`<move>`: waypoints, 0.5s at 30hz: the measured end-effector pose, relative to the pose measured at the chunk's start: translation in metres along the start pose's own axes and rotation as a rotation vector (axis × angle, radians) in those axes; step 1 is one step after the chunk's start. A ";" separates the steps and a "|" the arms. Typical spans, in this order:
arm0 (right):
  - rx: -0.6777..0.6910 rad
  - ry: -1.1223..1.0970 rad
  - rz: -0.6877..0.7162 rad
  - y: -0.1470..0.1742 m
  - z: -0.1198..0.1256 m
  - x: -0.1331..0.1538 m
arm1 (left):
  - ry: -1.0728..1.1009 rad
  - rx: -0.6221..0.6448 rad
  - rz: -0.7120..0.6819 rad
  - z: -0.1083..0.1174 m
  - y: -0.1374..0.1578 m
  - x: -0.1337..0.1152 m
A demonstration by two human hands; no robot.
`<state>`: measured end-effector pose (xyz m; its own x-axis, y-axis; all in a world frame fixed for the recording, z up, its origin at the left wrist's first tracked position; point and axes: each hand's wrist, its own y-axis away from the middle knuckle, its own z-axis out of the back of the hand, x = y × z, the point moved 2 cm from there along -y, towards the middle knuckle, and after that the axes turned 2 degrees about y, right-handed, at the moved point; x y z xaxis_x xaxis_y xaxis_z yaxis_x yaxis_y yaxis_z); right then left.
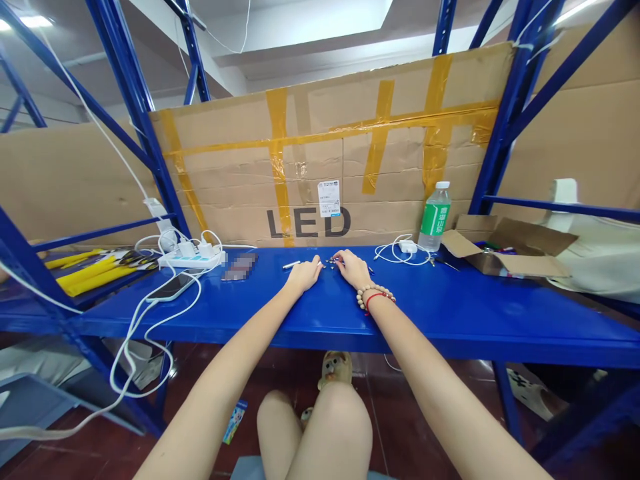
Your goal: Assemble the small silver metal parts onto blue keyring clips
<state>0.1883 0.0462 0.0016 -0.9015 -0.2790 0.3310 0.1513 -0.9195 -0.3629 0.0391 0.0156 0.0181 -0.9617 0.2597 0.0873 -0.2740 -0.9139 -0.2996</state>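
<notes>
My left hand (305, 275) rests on the blue tabletop with its fingers curled together. A slim silver pen-like piece (291, 265) shows just left of it; whether the hand touches this piece is unclear. My right hand (353, 269) is a short way to the right, its fingers bent down and drawn together at the tabletop. What either hand holds is too small or hidden to make out. Several tiny metallic parts (331, 261) lie between the hands. A dark pen-like end (371, 270) shows beside my right hand.
On the left are a white power strip (193, 259) with cables, a phone (171, 287) and a blurred flat object (240, 267). To the right stand a water bottle (435, 217), a white charger (407, 247) and an open cardboard box (510, 250). Cardboard (230, 193) walls the back.
</notes>
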 end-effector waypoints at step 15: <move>0.000 0.219 -0.034 0.019 0.012 0.003 | 0.332 -0.150 0.302 0.001 0.008 0.014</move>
<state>0.1930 0.0250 0.0062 -0.9726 -0.1811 0.1460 0.1194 -0.9272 -0.3551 0.0230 0.0118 0.0182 -0.9404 0.0971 -0.3258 0.0444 -0.9151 -0.4008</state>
